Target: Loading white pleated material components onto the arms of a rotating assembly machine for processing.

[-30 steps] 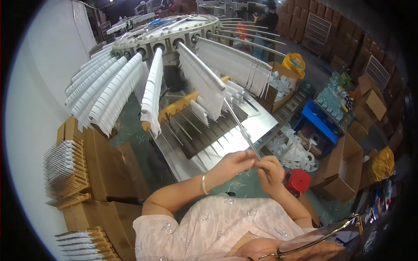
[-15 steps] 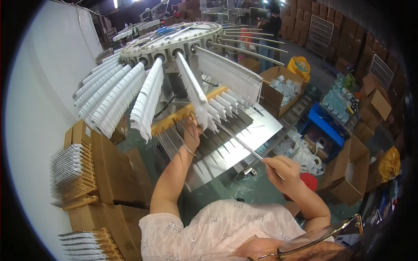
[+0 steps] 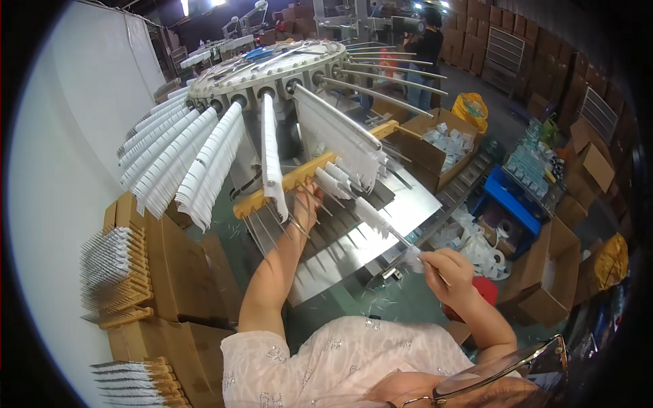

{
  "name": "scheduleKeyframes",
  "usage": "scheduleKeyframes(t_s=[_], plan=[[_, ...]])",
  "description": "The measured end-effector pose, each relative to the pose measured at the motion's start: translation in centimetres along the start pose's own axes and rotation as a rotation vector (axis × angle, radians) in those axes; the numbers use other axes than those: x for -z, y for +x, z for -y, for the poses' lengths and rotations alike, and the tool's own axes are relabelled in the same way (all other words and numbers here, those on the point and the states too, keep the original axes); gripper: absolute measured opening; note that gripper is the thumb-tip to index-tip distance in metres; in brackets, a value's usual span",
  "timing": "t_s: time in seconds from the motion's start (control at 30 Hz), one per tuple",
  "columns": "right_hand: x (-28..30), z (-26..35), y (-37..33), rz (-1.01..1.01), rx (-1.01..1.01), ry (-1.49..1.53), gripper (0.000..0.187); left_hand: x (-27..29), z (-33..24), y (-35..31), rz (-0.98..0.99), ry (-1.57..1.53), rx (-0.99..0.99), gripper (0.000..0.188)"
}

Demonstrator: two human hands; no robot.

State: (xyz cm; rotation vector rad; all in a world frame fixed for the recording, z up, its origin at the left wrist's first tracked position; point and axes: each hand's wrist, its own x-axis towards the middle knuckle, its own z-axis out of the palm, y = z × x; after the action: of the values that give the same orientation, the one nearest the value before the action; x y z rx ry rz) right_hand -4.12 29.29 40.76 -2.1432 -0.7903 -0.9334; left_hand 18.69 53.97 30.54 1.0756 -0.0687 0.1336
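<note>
My left hand reaches forward to a yellow comb-like rack with thin metal pins, fingers closed around its bar. My right hand is closed on the near end of a thin metal rod that carries a white sleeve and slants up toward the rack. The rack lies on a shiny steel table. Above it, a round carousel fans out rods, many covered with white sleeves.
Cardboard boxes with stacks of pinned wooden racks stand at my left. At right are open cartons, a blue crate, a red stool and white scraps on the floor. Another person stands far behind.
My left hand left the rod and went forward to the yellow rack. My right hand kept the rod and drew back to the right. The carousel has turned.
</note>
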Motion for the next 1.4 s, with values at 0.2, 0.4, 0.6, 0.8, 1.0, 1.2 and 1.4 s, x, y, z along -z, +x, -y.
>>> scheduleKeyframes(t_s=[0.2,0.4,0.6,0.8,1.0,1.2,1.4], plan=[[-2.5,-2.8,-0.9,-0.069,-0.013,0.031,0.018,-3.2,-1.2,-2.0,-0.004,0.079,-0.032,0.022],[-3.5,-2.9,-1.7,-0.133,-0.083,0.089,0.016,-3.1,-1.1,-2.9,0.068,0.168,-0.023,0.024],[-1.5,-2.4,-3.6,-0.12,-0.06,0.06,0.017,-5.0,-1.7,-9.2,0.182,0.491,-0.059,0.018],[1.7,-1.4,-4.0,-0.136,-0.062,-0.025,0.015,-3.2,-0.7,-6.2,0.159,1.071,-0.417,0.043],[-1.1,-2.5,0.4,-0.091,-0.243,0.103,0.012,-4.3,-0.8,-3.9,0.149,1.516,-0.755,0.043],[-2.6,-1.9,-1.3,-0.151,-0.494,0.548,0.013,-3.5,1.0,-3.8,0.133,1.513,-0.611,0.076],[-2.3,-1.8,-7.5,-0.776,-0.838,0.715,0.01,-6.9,-1.3,-10.0,0.235,1.449,-0.829,0.067]])
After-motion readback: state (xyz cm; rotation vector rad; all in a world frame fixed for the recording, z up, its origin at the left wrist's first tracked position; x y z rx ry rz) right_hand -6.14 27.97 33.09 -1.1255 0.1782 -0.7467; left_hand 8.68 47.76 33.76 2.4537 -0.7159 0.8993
